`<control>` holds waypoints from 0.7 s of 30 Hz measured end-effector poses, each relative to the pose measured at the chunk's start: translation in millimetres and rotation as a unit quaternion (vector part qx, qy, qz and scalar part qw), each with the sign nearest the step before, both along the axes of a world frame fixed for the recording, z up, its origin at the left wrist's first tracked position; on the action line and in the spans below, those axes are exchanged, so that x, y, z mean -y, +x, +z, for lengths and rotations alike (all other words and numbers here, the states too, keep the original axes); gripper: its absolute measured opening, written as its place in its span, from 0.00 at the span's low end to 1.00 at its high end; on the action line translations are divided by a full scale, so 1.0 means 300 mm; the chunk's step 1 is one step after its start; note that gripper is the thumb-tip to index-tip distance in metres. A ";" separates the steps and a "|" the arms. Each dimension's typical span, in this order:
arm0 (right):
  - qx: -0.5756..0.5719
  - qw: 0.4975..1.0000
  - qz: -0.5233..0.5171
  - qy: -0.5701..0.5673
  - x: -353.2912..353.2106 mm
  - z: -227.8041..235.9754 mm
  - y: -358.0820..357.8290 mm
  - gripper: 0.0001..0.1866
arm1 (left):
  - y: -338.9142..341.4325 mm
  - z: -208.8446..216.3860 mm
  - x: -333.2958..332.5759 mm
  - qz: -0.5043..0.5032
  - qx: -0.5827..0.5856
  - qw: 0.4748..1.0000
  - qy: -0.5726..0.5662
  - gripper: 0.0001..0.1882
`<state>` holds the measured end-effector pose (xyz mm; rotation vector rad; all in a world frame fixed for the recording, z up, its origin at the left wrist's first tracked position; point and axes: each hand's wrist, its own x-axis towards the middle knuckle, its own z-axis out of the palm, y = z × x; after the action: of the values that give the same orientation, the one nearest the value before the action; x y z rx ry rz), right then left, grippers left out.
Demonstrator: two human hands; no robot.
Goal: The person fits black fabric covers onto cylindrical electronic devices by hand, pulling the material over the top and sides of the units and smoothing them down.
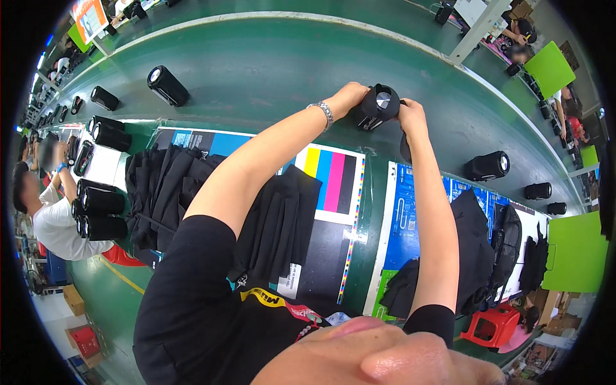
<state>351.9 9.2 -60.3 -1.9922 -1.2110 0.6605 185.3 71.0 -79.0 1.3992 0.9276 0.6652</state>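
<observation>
Out over the green conveyor, both my arms reach to a black cylindrical speaker [372,122] that stands with its round silver-centred end facing up. My left hand [350,97], a metal bracelet at its wrist, is closed on the left side of the upper rim. On the opposite side, my right hand [412,118] is closed at the rim's right edge. A dark strap or cloth piece [405,149] hangs below the right hand; its kind is unclear. Folded black cloth bags [276,221] lie in a pile before me, beside another heap of black cloth [170,186].
More speakers [168,86] lie along the conveyor [256,58] on the left, and another speaker [487,166] on the right. Standing speakers [102,200] are grouped near a seated co-worker [61,215]. Black cloth [471,247] covers part of the right bench. A red stool [493,326] stands below.
</observation>
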 end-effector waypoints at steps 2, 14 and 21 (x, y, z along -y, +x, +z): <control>0.004 1.000 0.015 0.007 -0.003 -0.029 -0.036 0.13 | -0.028 -0.084 -0.068 -0.013 -0.125 0.973 0.191 0.13; 0.250 0.968 0.014 0.001 0.046 -0.133 -0.047 0.14 | -0.001 -0.321 -0.161 0.052 -0.276 0.802 0.528 0.13; 0.232 0.972 -0.019 0.010 0.076 -0.137 0.023 0.16 | 0.064 -0.046 -0.032 0.161 -0.001 0.987 -0.007 0.20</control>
<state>358.8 -13.7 -101.4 -2.2191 -1.4309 0.1579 204.6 80.7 -92.8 1.2482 1.1711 0.8964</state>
